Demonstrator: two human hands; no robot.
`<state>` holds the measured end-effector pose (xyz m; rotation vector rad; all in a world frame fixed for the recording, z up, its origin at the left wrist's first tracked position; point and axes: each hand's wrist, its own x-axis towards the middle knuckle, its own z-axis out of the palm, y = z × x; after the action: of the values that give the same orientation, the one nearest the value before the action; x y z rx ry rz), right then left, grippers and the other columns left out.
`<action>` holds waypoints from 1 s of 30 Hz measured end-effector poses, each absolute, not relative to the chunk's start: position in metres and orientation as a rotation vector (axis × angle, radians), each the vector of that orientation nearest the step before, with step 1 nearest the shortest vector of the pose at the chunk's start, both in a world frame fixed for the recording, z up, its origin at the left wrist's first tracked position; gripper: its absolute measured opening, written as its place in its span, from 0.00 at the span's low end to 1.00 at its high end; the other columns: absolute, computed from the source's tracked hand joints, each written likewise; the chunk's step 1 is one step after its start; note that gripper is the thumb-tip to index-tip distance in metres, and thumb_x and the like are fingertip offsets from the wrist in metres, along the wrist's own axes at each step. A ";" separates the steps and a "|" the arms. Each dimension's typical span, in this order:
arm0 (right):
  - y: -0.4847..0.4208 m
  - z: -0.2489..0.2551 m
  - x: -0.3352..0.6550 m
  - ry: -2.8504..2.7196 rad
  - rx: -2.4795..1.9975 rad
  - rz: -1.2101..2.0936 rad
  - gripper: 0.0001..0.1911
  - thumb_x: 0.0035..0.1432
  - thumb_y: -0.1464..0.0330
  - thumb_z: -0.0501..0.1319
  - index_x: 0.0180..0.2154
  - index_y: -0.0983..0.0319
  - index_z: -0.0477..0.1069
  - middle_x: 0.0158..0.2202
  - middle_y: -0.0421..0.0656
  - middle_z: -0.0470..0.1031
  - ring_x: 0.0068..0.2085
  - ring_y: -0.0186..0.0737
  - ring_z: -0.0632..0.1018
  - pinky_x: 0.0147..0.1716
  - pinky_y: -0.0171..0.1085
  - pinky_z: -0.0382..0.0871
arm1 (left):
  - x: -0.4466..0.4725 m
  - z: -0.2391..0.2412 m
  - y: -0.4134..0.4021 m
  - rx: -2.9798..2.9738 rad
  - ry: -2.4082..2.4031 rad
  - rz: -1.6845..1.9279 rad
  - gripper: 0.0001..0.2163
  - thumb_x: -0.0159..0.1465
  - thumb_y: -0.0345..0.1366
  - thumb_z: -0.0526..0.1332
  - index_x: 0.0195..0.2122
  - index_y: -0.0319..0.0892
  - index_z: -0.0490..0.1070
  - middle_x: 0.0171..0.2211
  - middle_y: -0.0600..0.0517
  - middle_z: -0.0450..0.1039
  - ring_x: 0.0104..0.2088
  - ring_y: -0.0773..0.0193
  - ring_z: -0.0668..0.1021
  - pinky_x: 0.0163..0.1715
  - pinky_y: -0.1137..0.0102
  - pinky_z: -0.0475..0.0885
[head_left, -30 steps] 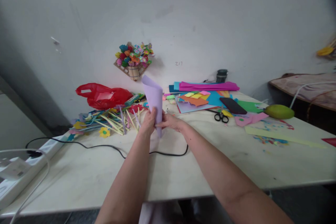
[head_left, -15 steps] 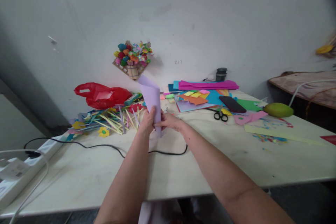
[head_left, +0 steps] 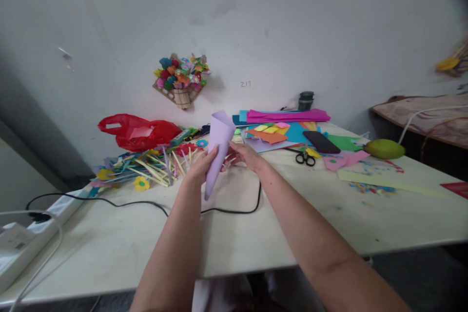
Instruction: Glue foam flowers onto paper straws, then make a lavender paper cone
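A lilac sheet of paper rolled into a cone (head_left: 220, 144) stands tilted above the middle of the table, wide end up and narrow tip down. My left hand (head_left: 203, 165) grips its left side, thumb across the front. On the cone's right side is my right hand (head_left: 244, 155), fingers bent toward the paper; some fingertips are hidden behind it. Whether they press on the cone I cannot tell. Left of the cone lie several thin yellow and lilac paper strips (head_left: 155, 170) and a yellow paper flower (head_left: 141, 183).
A black cable (head_left: 234, 211) crosses the table below the hands to a power strip (head_left: 22, 243). A red plastic bag (head_left: 137, 131) sits at back left. To the right are black-handled scissors (head_left: 305, 158), a phone (head_left: 321, 142), coloured paper (head_left: 288, 116) and a green mango-like fruit (head_left: 385, 148).
The cone has turned in my hands: its top has swung right and its tip left. My right hand has shifted up a little and its fingers have loosened.
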<state>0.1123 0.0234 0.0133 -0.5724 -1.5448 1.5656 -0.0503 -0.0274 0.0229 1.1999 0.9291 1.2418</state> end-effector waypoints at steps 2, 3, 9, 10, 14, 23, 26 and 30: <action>0.025 0.014 0.112 -1.485 -0.600 1.539 0.22 0.48 0.51 0.60 0.28 0.65 0.70 0.25 0.43 0.72 0.25 0.34 0.74 0.22 0.32 0.68 | -0.049 0.025 -0.029 1.241 0.954 1.172 0.16 0.55 0.46 0.61 0.38 0.38 0.69 0.23 0.48 0.74 0.20 0.64 0.75 0.20 0.72 0.71; 0.025 0.014 0.113 -1.456 -0.624 1.521 0.21 0.47 0.52 0.61 0.28 0.65 0.69 0.24 0.42 0.71 0.24 0.33 0.73 0.20 0.31 0.67 | -0.049 0.025 -0.030 1.254 0.972 1.149 0.16 0.54 0.46 0.62 0.37 0.39 0.69 0.23 0.48 0.74 0.21 0.64 0.75 0.21 0.71 0.72; 0.028 0.013 0.112 -1.385 -0.676 1.420 0.17 0.44 0.57 0.64 0.26 0.66 0.70 0.22 0.40 0.69 0.22 0.31 0.70 0.13 0.27 0.59 | -0.052 0.025 -0.028 1.253 1.061 1.087 0.17 0.52 0.47 0.63 0.36 0.38 0.70 0.25 0.45 0.74 0.22 0.60 0.76 0.23 0.68 0.72; 0.029 0.012 0.111 -1.382 -0.685 1.407 0.17 0.44 0.57 0.64 0.25 0.66 0.70 0.21 0.40 0.69 0.21 0.30 0.70 0.13 0.27 0.58 | -0.053 0.024 -0.028 1.243 1.058 1.084 0.17 0.52 0.47 0.64 0.36 0.39 0.70 0.25 0.44 0.75 0.23 0.60 0.76 0.23 0.67 0.73; 0.032 0.008 0.109 -1.353 -0.724 1.372 0.16 0.43 0.59 0.65 0.23 0.66 0.69 0.19 0.40 0.69 0.20 0.29 0.69 0.12 0.27 0.57 | -0.057 0.022 -0.024 1.204 1.043 1.114 0.17 0.49 0.44 0.66 0.36 0.40 0.72 0.27 0.45 0.75 0.24 0.59 0.76 0.22 0.67 0.72; 0.033 0.006 0.107 -1.339 -0.754 1.415 0.16 0.44 0.59 0.65 0.22 0.65 0.67 0.18 0.39 0.69 0.18 0.29 0.69 0.11 0.27 0.59 | -0.059 0.019 -0.019 1.229 1.074 1.163 0.17 0.50 0.45 0.65 0.35 0.38 0.73 0.26 0.45 0.75 0.22 0.60 0.76 0.22 0.68 0.72; 0.032 0.007 0.106 -1.352 -0.770 1.393 0.18 0.44 0.58 0.65 0.20 0.65 0.65 0.14 0.37 0.66 0.14 0.27 0.65 0.10 0.28 0.57 | -0.056 0.022 -0.022 1.216 1.050 1.165 0.17 0.51 0.45 0.65 0.38 0.39 0.72 0.28 0.45 0.75 0.24 0.59 0.77 0.23 0.66 0.72; 0.032 0.006 0.104 -1.322 -0.781 1.339 0.19 0.43 0.58 0.65 0.16 0.64 0.63 0.11 0.35 0.62 0.11 0.25 0.60 0.09 0.28 0.52 | -0.053 0.024 -0.022 1.248 1.082 1.212 0.16 0.51 0.44 0.65 0.38 0.43 0.71 0.28 0.46 0.75 0.25 0.58 0.77 0.23 0.66 0.72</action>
<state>0.1039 0.0316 0.0063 -0.7812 -1.3221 1.3393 -0.0530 -0.0225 0.0236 1.2479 1.0815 1.2116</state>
